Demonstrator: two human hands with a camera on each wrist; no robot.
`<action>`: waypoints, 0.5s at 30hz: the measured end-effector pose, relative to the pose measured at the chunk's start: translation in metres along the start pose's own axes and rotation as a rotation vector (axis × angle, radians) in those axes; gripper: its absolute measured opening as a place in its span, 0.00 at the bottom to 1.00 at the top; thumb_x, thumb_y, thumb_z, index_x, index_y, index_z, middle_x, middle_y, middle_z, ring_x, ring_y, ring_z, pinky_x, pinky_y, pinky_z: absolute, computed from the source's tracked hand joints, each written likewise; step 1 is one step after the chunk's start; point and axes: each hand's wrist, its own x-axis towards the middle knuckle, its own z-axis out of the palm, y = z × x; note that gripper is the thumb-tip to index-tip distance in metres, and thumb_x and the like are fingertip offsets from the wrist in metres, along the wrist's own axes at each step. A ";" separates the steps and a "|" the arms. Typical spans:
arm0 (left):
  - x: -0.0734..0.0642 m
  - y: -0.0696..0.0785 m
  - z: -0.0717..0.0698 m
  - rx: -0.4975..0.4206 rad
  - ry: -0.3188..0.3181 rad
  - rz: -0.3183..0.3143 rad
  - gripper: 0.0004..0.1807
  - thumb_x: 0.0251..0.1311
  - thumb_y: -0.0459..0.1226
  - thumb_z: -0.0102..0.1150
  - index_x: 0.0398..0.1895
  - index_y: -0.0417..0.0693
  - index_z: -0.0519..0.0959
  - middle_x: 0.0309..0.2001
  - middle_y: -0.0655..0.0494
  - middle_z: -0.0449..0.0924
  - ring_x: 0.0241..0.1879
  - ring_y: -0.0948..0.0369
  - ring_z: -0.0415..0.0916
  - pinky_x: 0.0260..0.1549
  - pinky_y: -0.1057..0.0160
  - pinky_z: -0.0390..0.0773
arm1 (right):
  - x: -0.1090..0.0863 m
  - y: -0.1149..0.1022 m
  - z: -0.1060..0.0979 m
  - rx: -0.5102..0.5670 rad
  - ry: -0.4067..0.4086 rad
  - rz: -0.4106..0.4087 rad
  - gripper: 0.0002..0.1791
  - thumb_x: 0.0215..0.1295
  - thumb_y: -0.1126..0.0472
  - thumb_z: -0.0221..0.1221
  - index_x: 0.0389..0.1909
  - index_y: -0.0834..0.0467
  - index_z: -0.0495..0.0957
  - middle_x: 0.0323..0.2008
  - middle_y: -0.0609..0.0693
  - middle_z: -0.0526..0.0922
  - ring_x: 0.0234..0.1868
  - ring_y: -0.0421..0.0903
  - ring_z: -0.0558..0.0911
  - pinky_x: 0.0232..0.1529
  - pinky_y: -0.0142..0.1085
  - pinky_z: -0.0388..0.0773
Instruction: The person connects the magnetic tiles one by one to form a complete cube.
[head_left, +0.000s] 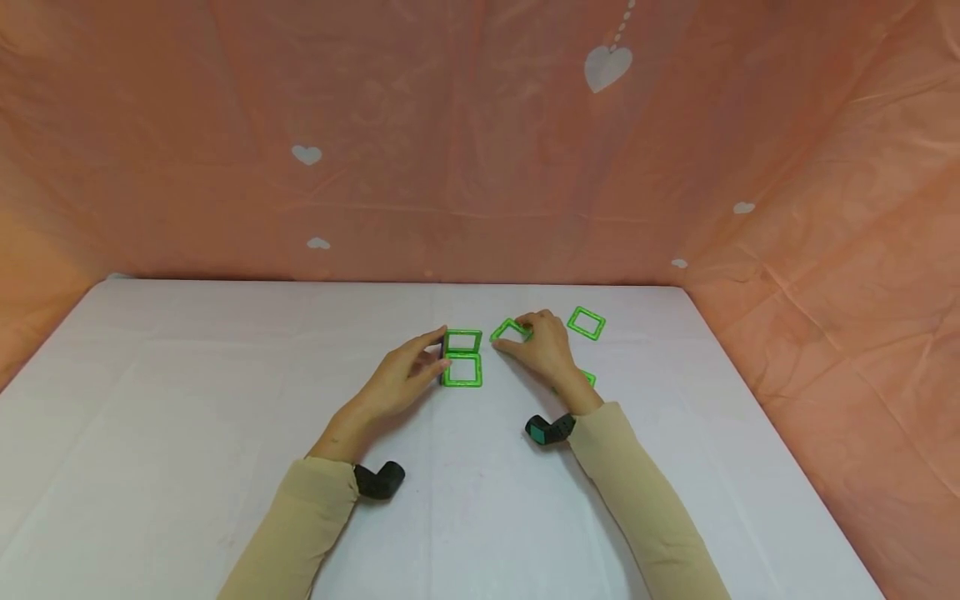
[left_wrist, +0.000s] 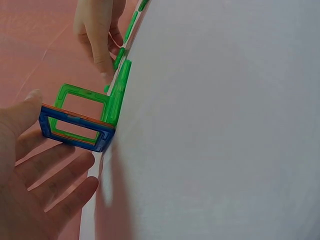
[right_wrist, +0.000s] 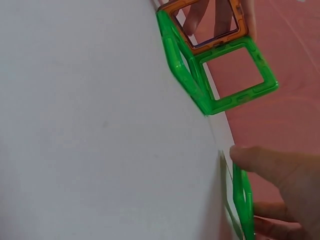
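Note:
My left hand (head_left: pixel 405 372) holds a standing square magnetic tile by its edges; it looks blue (left_wrist: pixel 75 119) on the outer side and orange (right_wrist: pixel 220 41) on the inner side. That tile meets two green open-square tiles: one lies flat (head_left: pixel 463 383) on the table, and the other (head_left: pixel 462 333) stands up behind it. To the right of this group, my right hand (head_left: pixel 547 343) pinches another green square tile (head_left: pixel 500 330) between thumb and fingers. A narrow gap separates it from the joined tiles, and the fingers hide part of it.
One loose green tile (head_left: pixel 582 332) lies at the back right of the white table (head_left: pixel 187 400). Another green tile (head_left: pixel 591 379) is partly hidden behind the right wrist. An orange cloth (head_left: pixel 450 167) with white hearts hangs behind the table and along its sides.

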 end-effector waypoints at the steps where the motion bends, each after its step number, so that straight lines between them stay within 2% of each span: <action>1: 0.000 0.000 0.000 -0.002 0.000 0.001 0.29 0.67 0.36 0.55 0.68 0.37 0.63 0.55 0.35 0.76 0.50 0.44 0.78 0.53 0.46 0.74 | 0.000 0.000 0.000 0.007 -0.001 0.005 0.32 0.53 0.47 0.69 0.51 0.67 0.79 0.46 0.62 0.79 0.49 0.57 0.75 0.53 0.47 0.70; 7: -0.001 0.002 -0.001 -0.007 -0.008 -0.012 0.30 0.66 0.36 0.55 0.69 0.38 0.62 0.55 0.35 0.75 0.50 0.44 0.78 0.54 0.46 0.74 | -0.005 -0.002 -0.003 0.060 -0.020 0.035 0.30 0.54 0.45 0.68 0.50 0.65 0.80 0.45 0.60 0.81 0.47 0.54 0.79 0.48 0.46 0.76; 15: 0.000 0.002 0.000 -0.010 -0.012 -0.020 0.30 0.67 0.37 0.55 0.70 0.39 0.62 0.55 0.36 0.75 0.50 0.43 0.78 0.54 0.46 0.74 | -0.011 -0.002 -0.007 0.146 -0.018 0.015 0.29 0.55 0.44 0.66 0.50 0.62 0.80 0.43 0.59 0.83 0.45 0.52 0.81 0.46 0.44 0.78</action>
